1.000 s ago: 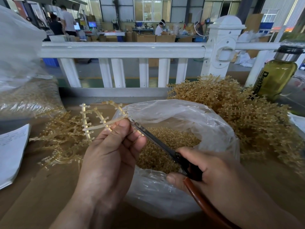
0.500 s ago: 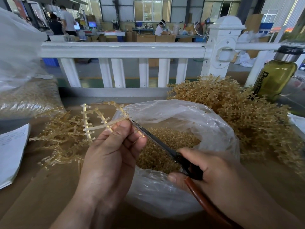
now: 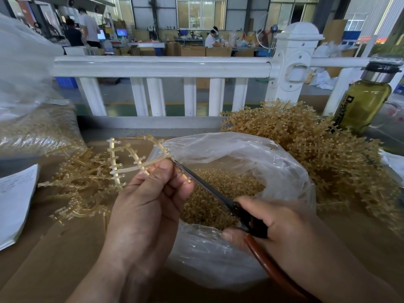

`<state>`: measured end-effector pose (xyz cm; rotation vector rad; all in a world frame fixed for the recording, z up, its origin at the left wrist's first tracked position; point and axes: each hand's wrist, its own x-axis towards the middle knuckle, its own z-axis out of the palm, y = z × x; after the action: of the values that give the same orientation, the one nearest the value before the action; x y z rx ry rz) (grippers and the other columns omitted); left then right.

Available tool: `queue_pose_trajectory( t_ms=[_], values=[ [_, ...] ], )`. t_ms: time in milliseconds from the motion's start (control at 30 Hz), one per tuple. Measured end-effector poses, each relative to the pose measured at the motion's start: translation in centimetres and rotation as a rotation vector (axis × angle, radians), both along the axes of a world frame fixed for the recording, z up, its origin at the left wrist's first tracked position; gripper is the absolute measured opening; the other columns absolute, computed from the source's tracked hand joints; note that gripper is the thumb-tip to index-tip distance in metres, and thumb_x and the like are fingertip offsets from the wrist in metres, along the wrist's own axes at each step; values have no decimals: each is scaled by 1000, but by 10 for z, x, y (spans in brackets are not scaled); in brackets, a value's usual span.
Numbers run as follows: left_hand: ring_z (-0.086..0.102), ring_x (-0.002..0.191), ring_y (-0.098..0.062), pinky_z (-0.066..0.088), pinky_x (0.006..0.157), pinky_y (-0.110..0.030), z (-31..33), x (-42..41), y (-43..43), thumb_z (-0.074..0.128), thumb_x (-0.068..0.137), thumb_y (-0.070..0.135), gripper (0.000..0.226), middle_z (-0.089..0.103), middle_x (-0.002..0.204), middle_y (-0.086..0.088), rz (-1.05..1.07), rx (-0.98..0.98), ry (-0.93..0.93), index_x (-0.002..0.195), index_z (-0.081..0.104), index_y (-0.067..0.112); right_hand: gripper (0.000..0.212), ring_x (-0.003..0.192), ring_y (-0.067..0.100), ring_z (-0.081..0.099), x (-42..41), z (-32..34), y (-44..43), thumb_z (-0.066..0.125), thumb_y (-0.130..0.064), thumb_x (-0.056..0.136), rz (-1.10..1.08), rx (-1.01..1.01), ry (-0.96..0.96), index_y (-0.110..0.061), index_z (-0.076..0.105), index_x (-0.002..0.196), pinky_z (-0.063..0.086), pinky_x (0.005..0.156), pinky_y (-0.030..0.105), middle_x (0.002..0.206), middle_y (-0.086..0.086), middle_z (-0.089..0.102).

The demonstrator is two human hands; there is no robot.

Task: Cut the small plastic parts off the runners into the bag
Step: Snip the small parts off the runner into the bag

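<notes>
My left hand (image 3: 148,206) pinches a pale amber plastic runner (image 3: 131,159) and holds it over the left rim of a clear plastic bag (image 3: 251,154). The bag is part full of small amber cut parts (image 3: 220,193). My right hand (image 3: 282,232) grips scissors (image 3: 209,189) with a dark pivot and a reddish-brown handle. The narrow blades point up and left, with their tip at the runner branch beside my left thumb. I cannot tell whether the blades are apart.
A big heap of uncut runners (image 3: 317,154) lies at the right, and a smaller pile of runners (image 3: 80,182) at the left. A filled clear bag (image 3: 32,127) stands far left, papers (image 3: 15,200) at the left edge, an olive bottle (image 3: 365,99) at the right. A white railing (image 3: 161,66) runs behind the brown table.
The runner has shifted slightly in my left hand and the scissor tip stays at its branch. Both hands are almost where they were.
</notes>
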<state>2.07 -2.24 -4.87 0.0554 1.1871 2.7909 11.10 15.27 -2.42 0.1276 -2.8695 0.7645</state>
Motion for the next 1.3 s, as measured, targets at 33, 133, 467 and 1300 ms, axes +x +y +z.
queue_pose_trajectory(
  t_ms=[33,133,467,1300],
  values=[
    [65,63,-7,59,61,-22,0,0,0,72,72,19,9,66,71,1,1,1,-1,80,70,15,53,75,5,56,0,0,0,53,-71,73,5,-2,0,-26,61,98,42,67,24,87,-13,57],
    [64,63,-7,58,61,-22,0,0,0,71,75,19,8,65,71,1,-3,-5,9,82,69,15,54,73,6,57,-1,-1,0,55,-70,73,17,-8,5,-24,62,99,42,65,22,89,-14,57],
    [65,64,-8,58,62,-23,-1,2,1,69,79,18,5,66,71,1,-21,-17,18,82,69,15,45,66,5,55,-2,-4,0,61,-67,75,25,-17,74,-24,63,89,39,57,16,75,-14,56],
    [66,61,-7,58,60,-22,1,3,3,68,76,17,6,67,70,0,-1,-14,-3,81,69,13,54,70,8,56,0,-3,0,50,-73,74,-2,39,37,-24,61,95,41,61,25,66,-3,53]
  ],
)
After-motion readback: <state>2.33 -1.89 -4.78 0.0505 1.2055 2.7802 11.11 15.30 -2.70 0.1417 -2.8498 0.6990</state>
